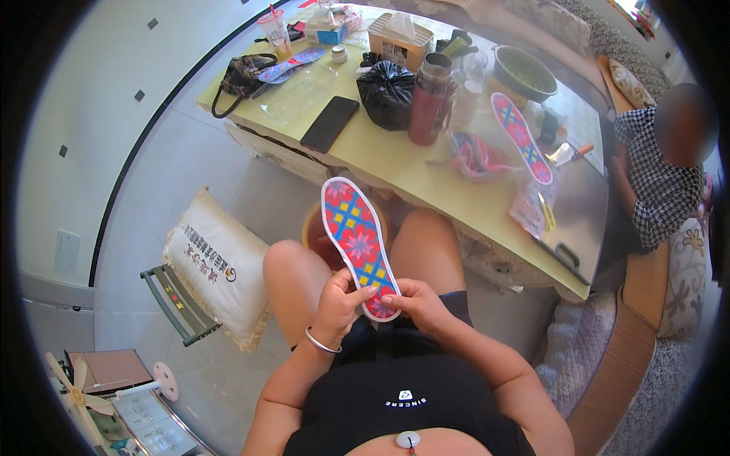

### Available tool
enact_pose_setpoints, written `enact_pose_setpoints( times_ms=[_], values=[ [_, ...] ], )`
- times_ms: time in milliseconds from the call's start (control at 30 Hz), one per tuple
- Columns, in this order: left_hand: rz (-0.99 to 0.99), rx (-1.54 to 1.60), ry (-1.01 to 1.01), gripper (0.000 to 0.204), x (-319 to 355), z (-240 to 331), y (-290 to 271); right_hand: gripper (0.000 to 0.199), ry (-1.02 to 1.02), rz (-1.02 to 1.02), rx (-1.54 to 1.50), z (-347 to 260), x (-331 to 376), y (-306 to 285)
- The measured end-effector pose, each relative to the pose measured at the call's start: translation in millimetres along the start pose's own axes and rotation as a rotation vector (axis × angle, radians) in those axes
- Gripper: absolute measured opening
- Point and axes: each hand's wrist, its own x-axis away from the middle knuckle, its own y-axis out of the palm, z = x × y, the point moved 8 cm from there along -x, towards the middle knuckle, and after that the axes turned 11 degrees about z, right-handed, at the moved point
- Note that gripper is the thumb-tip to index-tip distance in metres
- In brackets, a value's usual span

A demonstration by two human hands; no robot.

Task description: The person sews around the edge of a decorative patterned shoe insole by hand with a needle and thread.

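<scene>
Above my lap I hold an embroidered shoe insole [357, 239], patterned in red and pink flowers with blue and yellow lattice and a white edge. My left hand [340, 304] grips its lower left side, thumb on top. The lower right side is pinched by my right hand [420, 302], its thumb lying on the face near the heel. Fingers of both hands are partly hidden beneath the insole. A matching insole [521, 138] lies on the table's right part, beside a plastic bag of coloured thread [477, 154]. A yellow cutter [547, 210] rests near the table's edge.
On the yellow-topped table [380, 156] stand a phone [330, 124], a black plastic bag [386, 93], a dark red thermos [431, 102], a tissue box [399, 42] and a green basin [525, 74]. A cushion [215, 266] lies left. Another person [660, 163] sits at right.
</scene>
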Motion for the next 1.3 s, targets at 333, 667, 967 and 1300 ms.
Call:
enact_pose_setpoints(
  times_ms=[333, 667, 967, 1300],
  values=[
    [0.11, 0.019, 0.064, 0.028, 3.8, 13.1, -6.8, 0.023, -0.128, 0.081, -0.124, -25.4, 0.3, -6.6],
    [0.054, 0.069, -0.003, 0.026, 10.7, 15.5, -1.1, 0.013, -0.101, 0.07, 0.05, -25.5, -1.8, -2.8],
    [0.044, 0.007, -0.015, 0.035, 15.7, 13.3, -1.6, 0.01, -0.118, 0.104, 0.03, -26.8, -1.2, -2.2],
    [0.079, -0.138, -0.015, 0.025, 23.4, 11.7, -0.1, 0.011, -0.162, 0.151, 0.023, -30.9, -2.6, -13.7]
  ],
)
